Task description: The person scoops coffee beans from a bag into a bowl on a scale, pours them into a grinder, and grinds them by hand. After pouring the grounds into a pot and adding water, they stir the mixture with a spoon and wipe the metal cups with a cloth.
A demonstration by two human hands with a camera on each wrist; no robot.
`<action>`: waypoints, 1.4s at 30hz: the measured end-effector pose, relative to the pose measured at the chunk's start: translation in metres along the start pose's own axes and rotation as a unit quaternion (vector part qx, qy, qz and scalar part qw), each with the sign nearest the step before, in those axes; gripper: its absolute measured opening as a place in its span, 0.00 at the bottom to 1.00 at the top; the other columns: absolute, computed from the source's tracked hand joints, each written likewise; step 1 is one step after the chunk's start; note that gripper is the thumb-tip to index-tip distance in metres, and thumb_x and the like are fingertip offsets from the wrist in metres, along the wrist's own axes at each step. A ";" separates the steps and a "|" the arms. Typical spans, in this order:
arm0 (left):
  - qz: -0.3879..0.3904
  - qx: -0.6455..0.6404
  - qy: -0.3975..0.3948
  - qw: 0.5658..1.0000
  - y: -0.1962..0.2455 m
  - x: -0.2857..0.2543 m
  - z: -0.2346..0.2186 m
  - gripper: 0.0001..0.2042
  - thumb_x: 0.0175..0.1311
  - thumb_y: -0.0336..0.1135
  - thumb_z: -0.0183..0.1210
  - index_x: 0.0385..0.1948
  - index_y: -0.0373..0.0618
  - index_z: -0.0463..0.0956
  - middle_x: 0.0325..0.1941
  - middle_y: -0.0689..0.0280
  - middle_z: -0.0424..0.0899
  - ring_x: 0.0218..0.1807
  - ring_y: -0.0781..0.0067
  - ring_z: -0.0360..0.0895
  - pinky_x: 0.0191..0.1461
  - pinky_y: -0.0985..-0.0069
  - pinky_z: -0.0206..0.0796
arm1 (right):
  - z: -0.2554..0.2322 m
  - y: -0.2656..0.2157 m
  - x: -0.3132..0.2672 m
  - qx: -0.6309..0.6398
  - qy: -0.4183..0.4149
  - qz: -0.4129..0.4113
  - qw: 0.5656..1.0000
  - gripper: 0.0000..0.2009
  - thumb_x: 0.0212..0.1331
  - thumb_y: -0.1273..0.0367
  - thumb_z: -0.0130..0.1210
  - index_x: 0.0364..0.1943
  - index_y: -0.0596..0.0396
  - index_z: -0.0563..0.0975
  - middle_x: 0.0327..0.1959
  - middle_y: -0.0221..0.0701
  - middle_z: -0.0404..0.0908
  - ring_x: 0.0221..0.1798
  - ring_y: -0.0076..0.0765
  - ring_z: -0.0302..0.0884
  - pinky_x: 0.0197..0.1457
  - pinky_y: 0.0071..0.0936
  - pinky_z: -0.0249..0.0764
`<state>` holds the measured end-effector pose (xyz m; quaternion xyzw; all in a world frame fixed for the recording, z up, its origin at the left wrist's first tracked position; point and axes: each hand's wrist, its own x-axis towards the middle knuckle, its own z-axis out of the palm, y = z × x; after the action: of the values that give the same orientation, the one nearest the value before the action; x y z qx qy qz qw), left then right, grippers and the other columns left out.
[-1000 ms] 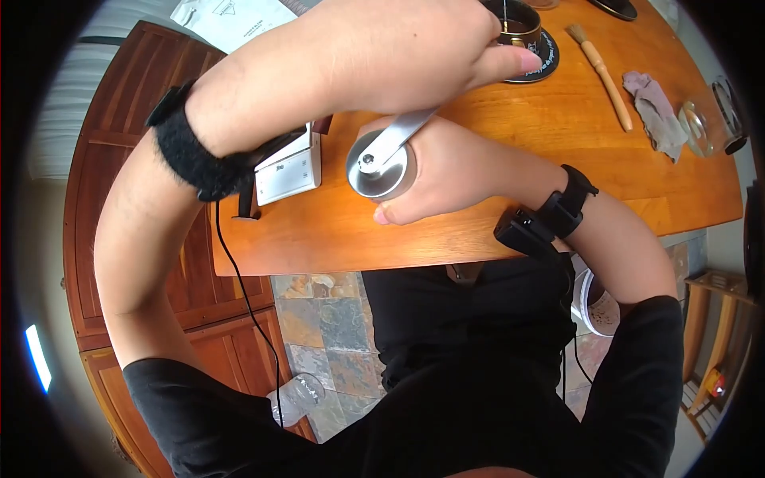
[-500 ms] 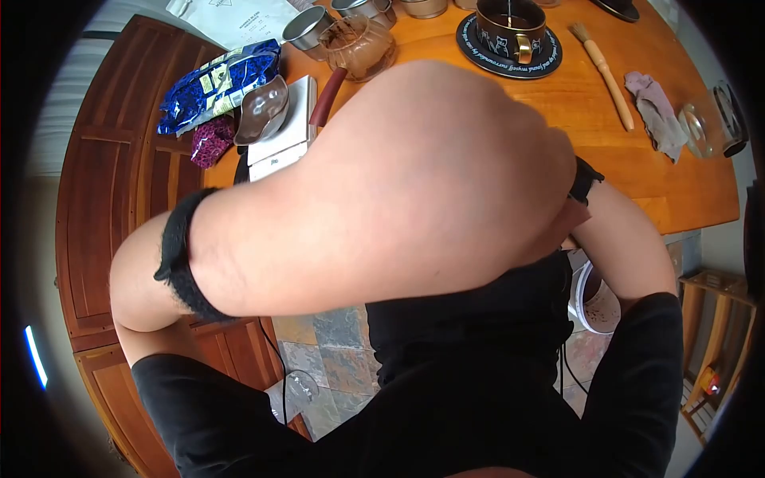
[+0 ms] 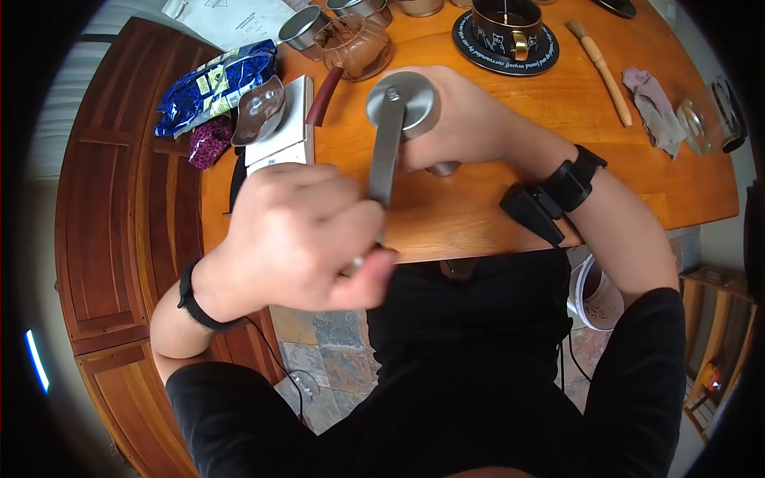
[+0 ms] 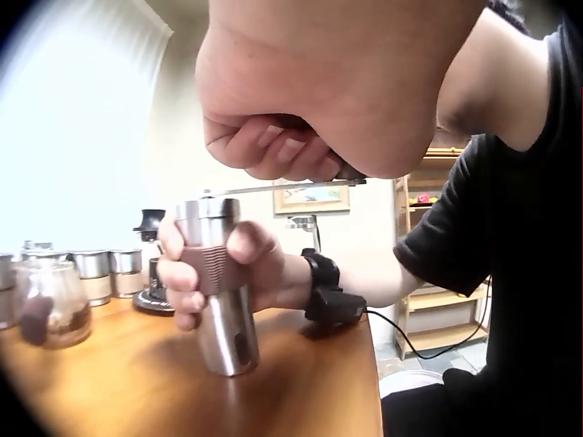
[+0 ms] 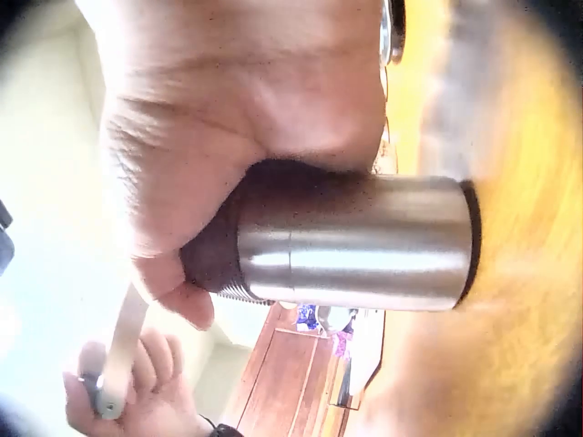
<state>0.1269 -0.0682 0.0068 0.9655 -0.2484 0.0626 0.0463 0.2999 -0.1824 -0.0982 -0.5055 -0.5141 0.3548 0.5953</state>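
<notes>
The person's left hand point(image 3: 299, 231) is curling its fingers around the outer end of a flat metal crank arm point(image 3: 388, 151), mostly hiding the knob there. The right hand point(image 3: 470, 119) is gripping the steel hand grinder point(image 5: 364, 250) around its brown ribbed sleeve point(image 4: 215, 269). The grinder is leaning slightly over the wooden table point(image 3: 446, 231), in front of the body; whether its base is touching the wood is impossible to tell. The crank is pointing from the lid toward the person, and the step in hand seems to be turning it to grind whatever is inside; the contents are hidden. Continuing that turn would be calling for the left hand to be guiding the crank around in a level circle, clearing the right forearm, while the right hand is bracing the body against twisting. Farther out, on the left of the head view, a dark brown scoop-shaped dish point(image 3: 259, 111) is sitting by a white device point(image 3: 285, 143), near a shiny blue bag point(image 3: 211, 88). Beyond the grinder, a brown-stained glass vessel point(image 3: 358, 48) is standing near metal cups, and a black cup point(image 3: 498, 36) is resting on its saucer point(image 3: 518, 68). Toward the right, a wooden-handled brush point(image 3: 610, 80) is lying near a crumpled cloth point(image 3: 653, 107).
</notes>
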 end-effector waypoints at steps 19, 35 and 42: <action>-0.331 0.050 -0.033 0.942 -0.082 -0.009 0.003 0.24 0.70 0.48 0.45 0.20 0.38 0.77 0.17 0.51 0.75 0.25 0.46 0.75 0.32 0.59 0.66 | -0.003 -0.010 -0.007 -0.011 -0.056 0.022 0.998 0.17 0.41 0.72 0.67 0.36 0.57 0.73 0.28 0.27 0.78 0.23 0.19 0.74 0.23 0.17 0.71; -0.084 0.107 -0.097 0.986 -0.051 0.121 -0.009 0.14 0.70 0.38 0.48 0.34 0.37 0.78 0.22 0.50 0.79 0.27 0.47 0.78 0.40 0.57 0.73 | 0.010 -0.001 -0.008 -0.063 -0.098 0.012 0.993 0.19 0.39 0.71 0.71 0.38 0.57 0.76 0.33 0.27 0.81 0.38 0.23 0.78 0.45 0.23 0.75; 0.135 -0.140 0.034 0.980 0.001 0.088 -0.001 0.11 0.66 0.36 0.49 0.39 0.38 0.75 0.23 0.56 0.79 0.25 0.54 0.78 0.37 0.61 0.72 | 0.004 0.005 -0.004 -0.063 -0.082 -0.027 0.994 0.18 0.39 0.73 0.69 0.38 0.57 0.76 0.32 0.28 0.81 0.32 0.23 0.77 0.37 0.23 0.74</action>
<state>0.2032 -0.1108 0.0201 0.9044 -0.3809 0.0660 0.1803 0.2951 -0.1841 -0.1047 -0.4971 -0.5960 0.3462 0.5271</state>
